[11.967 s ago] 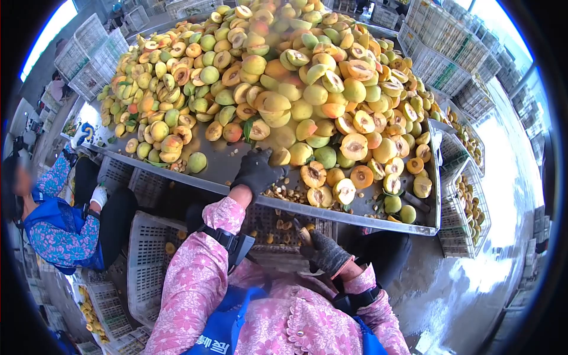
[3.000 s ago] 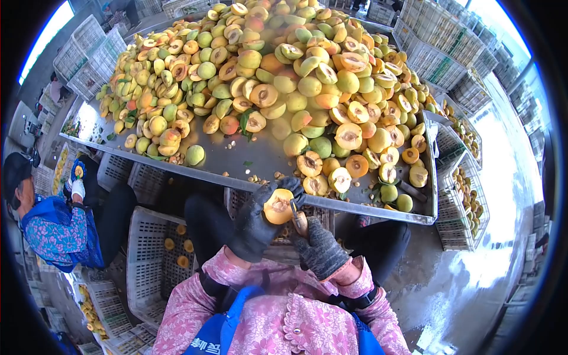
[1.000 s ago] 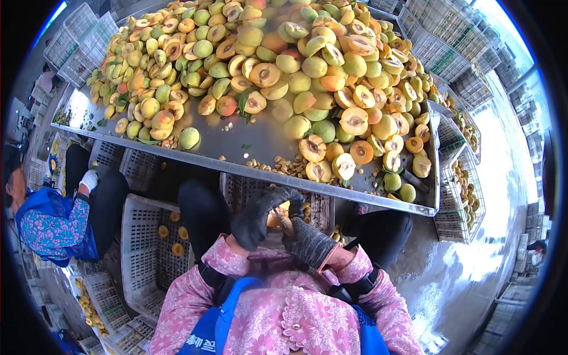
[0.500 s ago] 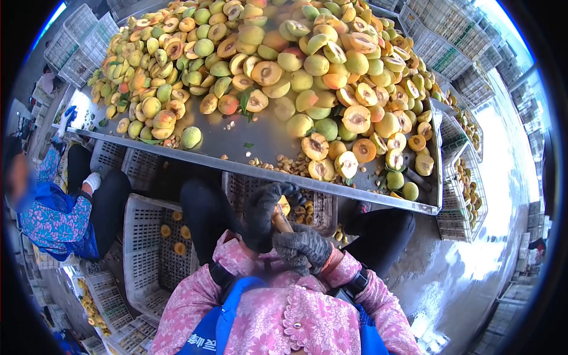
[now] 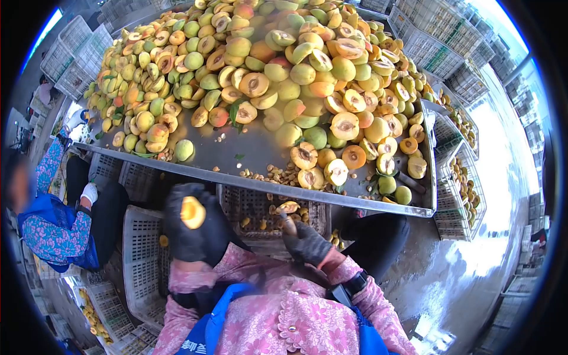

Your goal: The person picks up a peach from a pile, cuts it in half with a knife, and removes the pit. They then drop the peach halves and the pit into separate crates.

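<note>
My left hand (image 5: 186,236), in a dark glove and smeared by motion, is out to the left near the rim of a grey crate (image 5: 141,260). A pitted yellow peach half (image 5: 193,213) shows at its fingers, cut face up. In front of my body, my gloved right hand (image 5: 307,244) is closed around the handle of a small hand tool (image 5: 289,226). At the tool's tip sits a yellowish piece (image 5: 288,207), perhaps a peach pit with flesh. Below that tip stands a crate (image 5: 239,207) with pits and yellow scraps.
A metal table (image 5: 228,148) holds a large heap of halved peaches (image 5: 254,84), with loose pits (image 5: 283,176) along its front edge. Crates of fruit (image 5: 464,189) stand at the right. On the left sits a co-worker (image 5: 59,225) in a blue floral sleeve.
My left hand has moved from beside my right hand out to the left, carrying the peach half. My right hand stays near the middle with the tool. The view has shifted slightly.
</note>
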The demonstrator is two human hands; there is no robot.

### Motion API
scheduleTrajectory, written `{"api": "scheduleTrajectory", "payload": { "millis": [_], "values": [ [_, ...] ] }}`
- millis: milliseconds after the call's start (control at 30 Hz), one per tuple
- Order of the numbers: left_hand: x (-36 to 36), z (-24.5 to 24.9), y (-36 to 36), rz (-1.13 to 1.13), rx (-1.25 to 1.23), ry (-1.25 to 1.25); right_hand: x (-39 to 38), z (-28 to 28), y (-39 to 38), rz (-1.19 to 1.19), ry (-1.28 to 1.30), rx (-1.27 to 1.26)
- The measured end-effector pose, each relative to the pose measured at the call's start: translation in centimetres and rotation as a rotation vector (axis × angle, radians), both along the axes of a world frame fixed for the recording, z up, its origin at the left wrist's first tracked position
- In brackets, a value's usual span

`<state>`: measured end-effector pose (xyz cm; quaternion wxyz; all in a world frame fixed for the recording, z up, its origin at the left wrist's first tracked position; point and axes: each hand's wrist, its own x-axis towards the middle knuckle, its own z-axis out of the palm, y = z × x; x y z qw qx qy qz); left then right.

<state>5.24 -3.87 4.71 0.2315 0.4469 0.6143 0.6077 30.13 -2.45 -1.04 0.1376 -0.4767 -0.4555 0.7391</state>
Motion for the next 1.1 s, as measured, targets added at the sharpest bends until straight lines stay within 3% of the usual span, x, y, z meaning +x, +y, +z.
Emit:
{"api": "scheduleTrajectory", "payload": {
  "millis": [33, 67, 100, 167, 200, 267, 333, 400, 433, 533, 600, 700, 733, 833, 867, 967, 1100],
  "values": [
    [-2.9, -1.1, -0.7, 0.074, 0.078, -0.253, 0.7, -4.3, 0.0, 0.240, -0.148, 0.256],
    [-5.3, -0.5, -1.6, 0.112, -0.040, -0.142, 1.7, -9.4, -0.5, 0.479, -0.295, 0.513],
    [-9.0, -1.7, -2.7, 0.024, -0.141, -0.427, 2.3, -11.9, -0.6, 0.715, -0.444, 0.773],
    [-12.8, -3.2, -3.9, 0.055, -0.630, 0.219, 2.7, -9.1, -0.5, 0.777, -0.481, 0.579],
    [-12.8, -3.7, -3.5, 0.091, -0.612, 0.362, 2.7, -8.2, -0.3, 0.805, -0.497, 0.482],
    [-12.6, -4.4, -3.0, 0.154, -0.587, 0.644, 2.7, -9.6, -0.2, 0.689, -0.511, 0.518],
    [-8.7, -1.8, 1.4, 0.057, -0.345, 0.444, 3.0, -11.3, -0.5, 0.630, -0.504, 0.528],
    [-2.0, 2.3, 5.8, -0.174, -0.100, 0.517, 3.3, -12.4, -0.6, 0.627, -0.472, 0.523],
    [0.6, 2.5, 8.1, -0.358, -0.089, 0.333, 3.4, -12.2, -0.5, 0.644, -0.459, 0.541],
    [7.2, 3.1, 14.6, -0.782, 0.170, 0.995, 3.6, -11.3, -0.3, 0.676, -0.446, 0.563],
    [10.3, -0.6, 18.9, -0.938, 0.382, 1.340, 3.6, -11.1, 0.0, 0.675, -0.462, 0.537],
    [12.0, -2.8, 20.7, -1.307, -0.174, 1.334, 4.1, -12.6, -0.2, 0.619, -0.478, 0.529],
    [12.3, -2.4, 20.6, -1.260, -0.212, 1.443, 4.3, -13.0, -0.2, 0.615, -0.471, 0.530],
    [11.1, -1.7, 18.8, -1.070, -0.221, 1.340, 4.4, -13.3, -0.2, 0.576, -0.418, 0.548],
    [10.2, -2.2, 18.4, -1.011, -0.122, 1.270, 4.6, -12.7, -0.1, 0.546, -0.384, 0.563],
    [8.5, -0.7, 16.7, -0.832, -0.370, 0.693, 4.7, -9.4, 0.3, 0.415, -0.351, 0.544],
    [5.4, -0.6, 13.6, -0.799, -0.358, -0.525, 5.3, -2.2, 0.9, 0.221, -0.169, 0.361]
  ]
}}
